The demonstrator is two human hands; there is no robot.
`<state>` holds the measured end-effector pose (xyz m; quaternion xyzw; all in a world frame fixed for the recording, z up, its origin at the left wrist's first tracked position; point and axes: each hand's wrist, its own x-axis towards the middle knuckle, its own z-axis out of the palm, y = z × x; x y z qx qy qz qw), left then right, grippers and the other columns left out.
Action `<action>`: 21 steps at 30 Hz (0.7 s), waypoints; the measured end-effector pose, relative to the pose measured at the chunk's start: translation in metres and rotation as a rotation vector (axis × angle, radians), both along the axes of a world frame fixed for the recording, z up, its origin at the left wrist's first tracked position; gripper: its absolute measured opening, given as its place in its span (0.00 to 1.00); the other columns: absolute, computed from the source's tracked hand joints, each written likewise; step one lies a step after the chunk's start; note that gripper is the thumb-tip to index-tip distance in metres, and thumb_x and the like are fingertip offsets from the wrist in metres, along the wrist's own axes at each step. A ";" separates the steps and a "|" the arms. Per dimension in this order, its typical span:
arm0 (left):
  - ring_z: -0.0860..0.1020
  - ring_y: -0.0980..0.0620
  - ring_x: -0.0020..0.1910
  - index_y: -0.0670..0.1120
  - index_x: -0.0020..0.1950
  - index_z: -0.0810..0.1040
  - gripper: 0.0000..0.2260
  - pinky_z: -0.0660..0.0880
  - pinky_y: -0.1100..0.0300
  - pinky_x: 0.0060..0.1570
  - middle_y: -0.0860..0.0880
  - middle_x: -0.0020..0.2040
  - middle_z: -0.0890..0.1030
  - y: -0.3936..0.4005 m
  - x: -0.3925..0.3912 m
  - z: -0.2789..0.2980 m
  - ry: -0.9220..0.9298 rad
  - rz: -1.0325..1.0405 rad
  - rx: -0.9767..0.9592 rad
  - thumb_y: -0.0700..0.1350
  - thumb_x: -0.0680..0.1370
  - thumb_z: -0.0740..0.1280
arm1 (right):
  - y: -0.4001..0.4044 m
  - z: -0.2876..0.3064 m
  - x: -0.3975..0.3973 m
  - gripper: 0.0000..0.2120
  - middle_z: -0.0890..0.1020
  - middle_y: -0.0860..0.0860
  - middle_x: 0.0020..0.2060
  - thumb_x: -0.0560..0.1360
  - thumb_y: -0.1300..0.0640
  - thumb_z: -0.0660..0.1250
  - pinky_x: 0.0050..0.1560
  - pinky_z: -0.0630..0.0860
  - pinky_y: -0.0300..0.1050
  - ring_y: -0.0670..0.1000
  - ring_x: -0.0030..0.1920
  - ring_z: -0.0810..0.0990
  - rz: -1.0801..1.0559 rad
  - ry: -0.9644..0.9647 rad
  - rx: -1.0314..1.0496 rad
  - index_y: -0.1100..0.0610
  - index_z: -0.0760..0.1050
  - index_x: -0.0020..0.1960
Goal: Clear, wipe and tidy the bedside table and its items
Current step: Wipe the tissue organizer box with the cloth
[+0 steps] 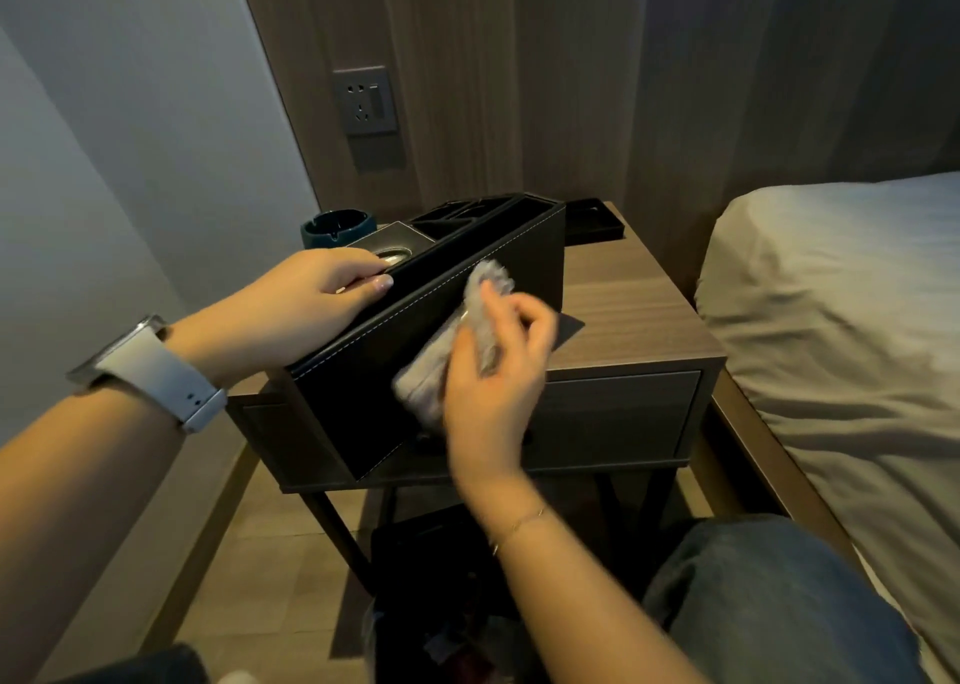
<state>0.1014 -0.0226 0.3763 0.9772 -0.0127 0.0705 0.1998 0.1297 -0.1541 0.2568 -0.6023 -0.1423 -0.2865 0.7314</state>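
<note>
A long black leather organiser box [358, 387] with white stitching is lifted and tilted above the wooden bedside table [639, 314]. My left hand [306, 304] grips its top edge near the tissue slot, thumb on the side wall. My right hand [493, 376] holds a grey cloth [441, 356] and presses it against the box's long side; the hand is blurred by motion. A dark teal ashtray [332, 226] stands at the table's back left, partly hidden behind the box.
A small black tray [597, 223] lies at the table's back right. A dark flat card [569, 327] rests on the top beside my right hand. A black bin [431, 605] stands under the table. The bed [841, 330] is close on the right, a wall socket [366, 101] behind.
</note>
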 end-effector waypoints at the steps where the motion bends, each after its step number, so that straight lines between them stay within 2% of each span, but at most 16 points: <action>1: 0.76 0.60 0.50 0.50 0.55 0.79 0.12 0.71 0.61 0.51 0.54 0.50 0.80 0.000 0.001 0.001 0.007 -0.004 0.002 0.49 0.82 0.57 | 0.004 -0.010 -0.017 0.18 0.70 0.52 0.56 0.72 0.69 0.66 0.62 0.71 0.38 0.41 0.57 0.73 0.054 -0.019 -0.036 0.60 0.77 0.61; 3: 0.75 0.60 0.51 0.50 0.54 0.78 0.11 0.71 0.61 0.49 0.54 0.50 0.79 0.002 0.002 0.001 0.005 -0.021 0.017 0.49 0.82 0.57 | 0.004 -0.027 -0.046 0.19 0.71 0.49 0.57 0.71 0.71 0.66 0.60 0.73 0.42 0.44 0.57 0.74 0.210 -0.033 -0.106 0.59 0.78 0.61; 5: 0.75 0.61 0.50 0.52 0.53 0.77 0.09 0.69 0.64 0.47 0.56 0.49 0.78 0.005 0.000 -0.002 -0.019 -0.036 0.043 0.49 0.82 0.57 | -0.010 -0.035 -0.054 0.19 0.73 0.50 0.54 0.71 0.72 0.65 0.58 0.74 0.40 0.46 0.55 0.76 0.339 -0.040 -0.155 0.60 0.80 0.59; 7: 0.75 0.59 0.49 0.51 0.52 0.76 0.09 0.69 0.62 0.46 0.56 0.48 0.77 0.006 -0.006 -0.008 -0.076 -0.059 0.084 0.49 0.82 0.57 | -0.033 -0.028 -0.048 0.18 0.75 0.52 0.51 0.69 0.74 0.65 0.56 0.72 0.36 0.45 0.53 0.77 0.391 -0.022 -0.190 0.60 0.82 0.56; 9: 0.74 0.57 0.47 0.49 0.51 0.76 0.09 0.69 0.58 0.47 0.54 0.46 0.77 0.003 -0.015 -0.016 -0.159 -0.088 0.101 0.49 0.81 0.57 | -0.063 -0.009 -0.036 0.18 0.76 0.53 0.50 0.70 0.73 0.65 0.55 0.71 0.33 0.45 0.53 0.76 0.321 -0.014 -0.202 0.59 0.81 0.56; 11: 0.74 0.56 0.46 0.47 0.50 0.76 0.09 0.69 0.58 0.47 0.53 0.45 0.77 -0.001 -0.025 -0.026 -0.254 -0.106 0.097 0.48 0.81 0.57 | -0.092 0.018 -0.014 0.18 0.74 0.51 0.51 0.73 0.72 0.64 0.54 0.70 0.29 0.41 0.53 0.75 0.197 -0.013 -0.240 0.59 0.79 0.59; 14: 0.73 0.57 0.51 0.48 0.56 0.76 0.12 0.67 0.62 0.50 0.55 0.51 0.77 -0.006 -0.039 -0.045 -0.361 -0.094 0.095 0.50 0.82 0.55 | -0.113 0.066 0.034 0.18 0.73 0.49 0.50 0.75 0.67 0.64 0.51 0.68 0.26 0.38 0.49 0.72 -0.025 -0.088 -0.419 0.56 0.76 0.64; 16: 0.72 0.58 0.55 0.50 0.61 0.75 0.15 0.66 0.62 0.54 0.56 0.55 0.77 -0.009 -0.047 -0.055 -0.392 -0.095 0.075 0.52 0.82 0.53 | -0.110 0.088 0.054 0.18 0.72 0.49 0.49 0.76 0.64 0.63 0.50 0.66 0.24 0.37 0.48 0.72 -0.078 -0.107 -0.521 0.54 0.77 0.64; 21: 0.72 0.57 0.59 0.49 0.65 0.74 0.20 0.67 0.62 0.58 0.55 0.59 0.77 -0.015 -0.056 -0.065 -0.419 -0.073 0.064 0.54 0.80 0.51 | -0.088 0.066 0.019 0.15 0.69 0.47 0.51 0.75 0.62 0.63 0.52 0.71 0.29 0.39 0.48 0.72 -0.152 -0.199 -0.627 0.58 0.78 0.61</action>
